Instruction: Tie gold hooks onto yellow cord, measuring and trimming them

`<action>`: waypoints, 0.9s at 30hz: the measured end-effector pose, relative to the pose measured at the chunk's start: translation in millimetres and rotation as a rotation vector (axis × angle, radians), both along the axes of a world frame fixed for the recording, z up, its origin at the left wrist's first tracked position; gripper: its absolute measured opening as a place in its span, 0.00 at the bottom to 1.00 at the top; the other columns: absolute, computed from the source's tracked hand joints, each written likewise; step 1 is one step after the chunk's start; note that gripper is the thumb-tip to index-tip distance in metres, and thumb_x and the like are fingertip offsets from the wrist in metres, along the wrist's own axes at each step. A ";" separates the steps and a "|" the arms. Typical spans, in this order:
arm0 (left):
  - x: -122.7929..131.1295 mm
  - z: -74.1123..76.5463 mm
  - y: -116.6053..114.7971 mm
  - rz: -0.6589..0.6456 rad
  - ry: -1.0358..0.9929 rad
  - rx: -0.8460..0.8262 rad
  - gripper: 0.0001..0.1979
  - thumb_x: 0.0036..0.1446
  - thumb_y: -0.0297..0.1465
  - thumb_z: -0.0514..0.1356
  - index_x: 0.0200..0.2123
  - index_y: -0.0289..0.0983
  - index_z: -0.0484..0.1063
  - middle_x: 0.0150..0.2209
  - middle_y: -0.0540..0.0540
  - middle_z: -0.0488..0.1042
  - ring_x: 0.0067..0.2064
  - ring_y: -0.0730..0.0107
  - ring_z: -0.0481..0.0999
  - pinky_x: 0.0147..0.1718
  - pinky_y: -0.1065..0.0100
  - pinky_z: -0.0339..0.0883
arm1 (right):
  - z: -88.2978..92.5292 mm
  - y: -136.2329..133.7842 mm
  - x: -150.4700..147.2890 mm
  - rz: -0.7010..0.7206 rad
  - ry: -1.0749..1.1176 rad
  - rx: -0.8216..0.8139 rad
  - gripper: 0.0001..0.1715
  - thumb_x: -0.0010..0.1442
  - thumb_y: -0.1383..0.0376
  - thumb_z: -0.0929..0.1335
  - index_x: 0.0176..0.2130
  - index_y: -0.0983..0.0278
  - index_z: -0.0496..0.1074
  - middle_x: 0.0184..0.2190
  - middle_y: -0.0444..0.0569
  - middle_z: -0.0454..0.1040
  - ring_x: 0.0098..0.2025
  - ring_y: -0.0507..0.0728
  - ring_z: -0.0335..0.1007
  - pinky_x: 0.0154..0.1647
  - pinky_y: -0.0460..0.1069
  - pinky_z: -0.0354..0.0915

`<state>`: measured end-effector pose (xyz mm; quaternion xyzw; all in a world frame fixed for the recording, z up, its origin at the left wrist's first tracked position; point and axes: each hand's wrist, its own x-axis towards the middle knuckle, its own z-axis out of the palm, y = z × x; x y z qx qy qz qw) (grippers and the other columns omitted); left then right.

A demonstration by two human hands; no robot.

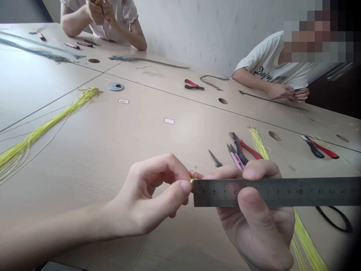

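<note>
Pinching a tiny gold-coloured wire piece [194, 174] in the left hand [149, 195], thumb and forefinger closed narrow on its lower part, the thumb's fingertip [185, 186] pressing in from the near side and the tip of the piece poking up clear. Long axis close to upright, leaning slightly right, so crossing the line of the steel ruler [276, 192] instead of lying along it. Position at the ruler's left end, by the zero mark; touching or just beside it, impossible to tell from this view. Left hand nearer the piece, with the right hand [254, 214] gripping the ruler firmly, thumb on its marked face and fingers behind, the blade running level out of frame to the right.

Beyond the hands, on a pale laminate table [126, 139]: small scissors [214, 159], pink-handled cutters [236, 158], red-and-black pliers [246, 148] and a bunch of yellow cords [258, 143]. Farther left, a long yellow cord bundle [28, 148]. Across the table, a co-worker's hands [287, 93] closed around something small.
</note>
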<state>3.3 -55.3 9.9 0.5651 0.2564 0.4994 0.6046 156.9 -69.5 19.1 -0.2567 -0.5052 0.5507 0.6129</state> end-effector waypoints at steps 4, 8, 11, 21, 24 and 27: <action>-0.7 0.5 -0.6 -0.008 -0.006 -0.011 0.10 0.59 0.30 0.55 0.25 0.37 0.63 0.20 0.56 0.64 0.19 0.80 0.63 0.25 0.70 0.63 | -0.9 -0.2 1.9 -0.017 -0.039 -0.001 0.05 0.62 0.66 0.64 0.38 0.56 0.62 0.35 0.43 0.78 0.41 0.57 0.76 0.40 0.56 0.74; -0.7 0.3 -0.4 -0.022 -0.010 -0.003 0.09 0.59 0.29 0.55 0.26 0.37 0.63 0.20 0.55 0.63 0.20 0.80 0.63 0.25 0.71 0.62 | -2.9 -1.9 6.3 -0.011 -0.085 -0.011 0.04 0.62 0.65 0.63 0.39 0.55 0.62 0.36 0.44 0.77 0.42 0.59 0.76 0.39 0.57 0.74; -0.6 0.3 -0.4 -0.019 -0.013 0.000 0.09 0.60 0.30 0.55 0.26 0.36 0.63 0.20 0.55 0.63 0.20 0.79 0.62 0.24 0.71 0.61 | -3.2 -2.8 7.1 0.000 -0.069 -0.013 0.05 0.63 0.66 0.62 0.40 0.55 0.62 0.37 0.43 0.77 0.43 0.58 0.75 0.40 0.57 0.74; -1.2 -0.4 -0.4 -0.020 -0.005 0.011 0.09 0.59 0.28 0.55 0.26 0.36 0.62 0.20 0.55 0.63 0.20 0.80 0.63 0.24 0.71 0.60 | -2.0 -1.1 4.8 -0.018 -0.063 -0.010 0.05 0.62 0.66 0.63 0.39 0.55 0.62 0.36 0.44 0.78 0.41 0.59 0.76 0.39 0.58 0.74; -0.7 0.3 -0.1 -0.018 -0.007 0.016 0.09 0.59 0.28 0.54 0.25 0.36 0.62 0.20 0.55 0.62 0.20 0.80 0.63 0.23 0.72 0.60 | -2.0 -0.6 4.2 -0.016 -0.047 -0.010 0.05 0.62 0.66 0.63 0.39 0.56 0.62 0.35 0.43 0.78 0.41 0.57 0.76 0.39 0.56 0.74; -0.5 0.7 -0.2 -0.018 -0.009 0.019 0.09 0.59 0.28 0.54 0.26 0.36 0.62 0.20 0.55 0.63 0.20 0.80 0.63 0.22 0.72 0.59 | -2.6 -0.5 6.2 0.014 -0.067 -0.008 0.05 0.63 0.66 0.63 0.40 0.55 0.62 0.37 0.43 0.78 0.42 0.57 0.76 0.40 0.55 0.73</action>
